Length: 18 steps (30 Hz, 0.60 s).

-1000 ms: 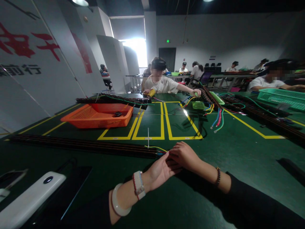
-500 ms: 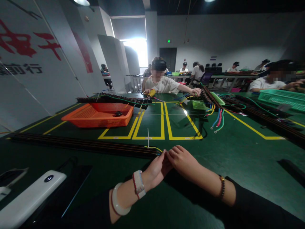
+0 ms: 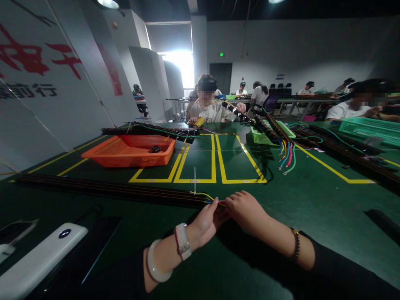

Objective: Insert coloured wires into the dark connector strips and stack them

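A long dark strip (image 3: 118, 192) lies across the green table, with yellow-green and blue wires at its right end. My left hand (image 3: 208, 221) is closed on the wires at that end, thumb on top. Just to its right, my right hand (image 3: 245, 210) is closed too, its fingers around a reddish wire that shows between the hands. The wire tips are hidden by my fingers. A white cable tie (image 3: 195, 181) stands upright near the strip's end.
An orange basket (image 3: 131, 156) with a small black part stands behind the strip. White device (image 3: 46, 258) at the lower left. Across the table, a person handles a dark wired strip (image 3: 265, 127) over a green basket (image 3: 256, 136). More wired strips lie at the right.
My right hand has moved slightly right, away from my left, and a reddish wire now shows between them. The person opposite has raised one end of a dark strip.
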{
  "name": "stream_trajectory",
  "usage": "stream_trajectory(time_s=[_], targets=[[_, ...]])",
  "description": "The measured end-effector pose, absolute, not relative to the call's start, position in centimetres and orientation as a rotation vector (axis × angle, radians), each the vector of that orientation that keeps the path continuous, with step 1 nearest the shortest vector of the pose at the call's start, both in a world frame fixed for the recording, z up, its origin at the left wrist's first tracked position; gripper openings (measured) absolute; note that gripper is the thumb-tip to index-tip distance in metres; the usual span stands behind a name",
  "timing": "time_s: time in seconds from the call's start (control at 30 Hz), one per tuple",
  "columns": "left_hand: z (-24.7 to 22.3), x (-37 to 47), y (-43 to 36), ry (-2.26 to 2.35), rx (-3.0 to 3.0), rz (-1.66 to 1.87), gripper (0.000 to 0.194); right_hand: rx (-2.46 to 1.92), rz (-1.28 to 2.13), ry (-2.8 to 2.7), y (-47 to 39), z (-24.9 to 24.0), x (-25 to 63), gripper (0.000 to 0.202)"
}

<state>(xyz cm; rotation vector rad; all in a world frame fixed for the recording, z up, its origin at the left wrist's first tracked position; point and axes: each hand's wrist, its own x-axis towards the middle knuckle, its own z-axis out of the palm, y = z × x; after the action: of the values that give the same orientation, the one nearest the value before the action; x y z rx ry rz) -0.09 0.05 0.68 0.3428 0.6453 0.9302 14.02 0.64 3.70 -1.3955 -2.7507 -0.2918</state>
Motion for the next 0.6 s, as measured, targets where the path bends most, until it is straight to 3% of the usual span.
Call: stream_trajectory(time_s=[0.3,0.6], targets=[[0.3,-0.2,0.1,0.621,0.392,0.922,0.022,-1.507,-0.266,-2.595,1.2,4.8,14.6,0.022],[1.3,-0.3,-0.2,0.657,0.445,0.897,0.027,-1.551,-0.174,-2.428,2.6,4.7,15.9,0.020]])
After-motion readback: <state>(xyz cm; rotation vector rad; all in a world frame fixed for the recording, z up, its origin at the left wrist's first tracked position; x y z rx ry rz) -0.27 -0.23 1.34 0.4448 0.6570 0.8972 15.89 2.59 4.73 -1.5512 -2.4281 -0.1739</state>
